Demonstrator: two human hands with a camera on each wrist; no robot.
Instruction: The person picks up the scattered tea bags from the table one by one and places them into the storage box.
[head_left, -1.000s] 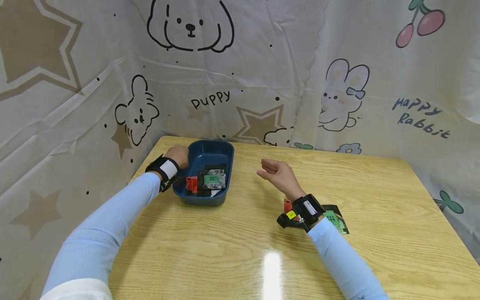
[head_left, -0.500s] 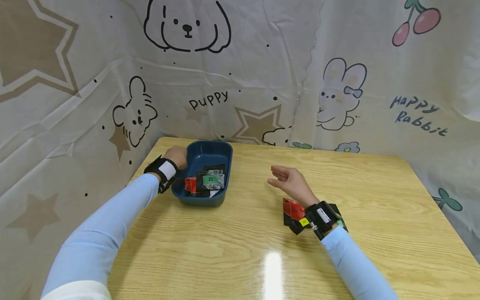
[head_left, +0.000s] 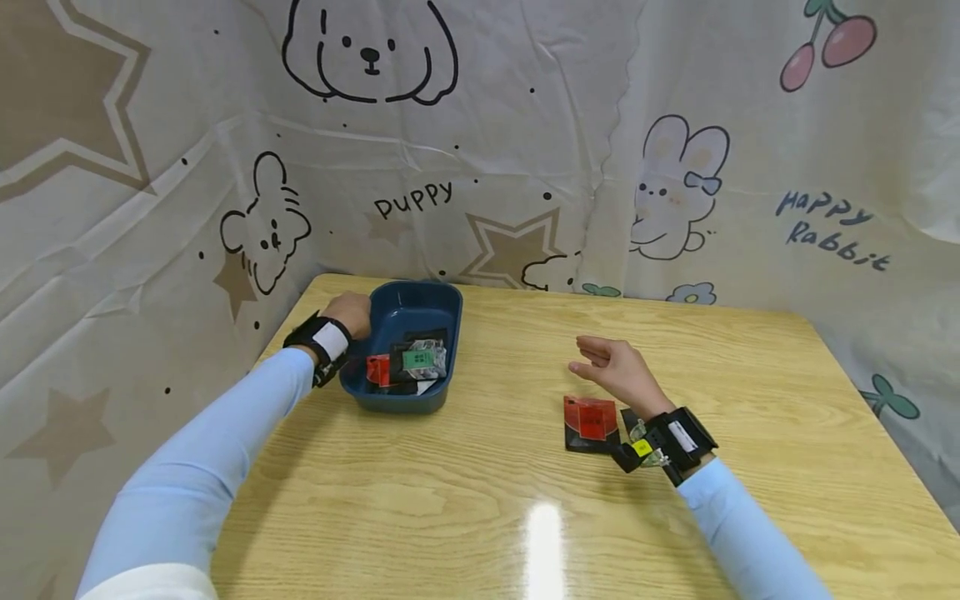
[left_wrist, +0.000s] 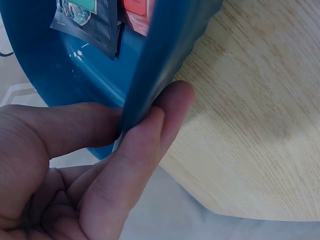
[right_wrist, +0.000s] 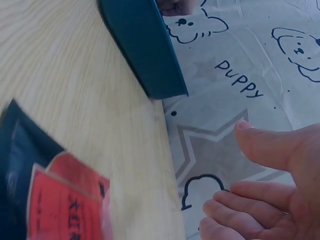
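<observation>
My left hand (head_left: 350, 313) pinches the left rim of a dark blue plastic basin (head_left: 403, 403), thumb inside and fingers outside in the left wrist view. Inside the basin lie several flat packets, among them a black one with a green label (head_left: 418, 361) and a red one (head_left: 378, 370). My right hand (head_left: 621, 375) is held over the table with nothing in it, fingers extended and thumb apart. Just below it lies a red and black packet (head_left: 591, 422). A dark, green-patterned packet (head_left: 632, 423) beside that one is mostly hidden under my right wrist.
The wooden table (head_left: 442, 508) ends at a patterned curtain (head_left: 510, 150) behind and to the left. At the back left corner, the basin stands near the table's edge. Bulky black straps with cameras sit on both wrists.
My right hand has moved right and slightly toward me, uncovering the red and black packet and covering more of the dark, green-patterned one. My left hand stays on the basin rim.
</observation>
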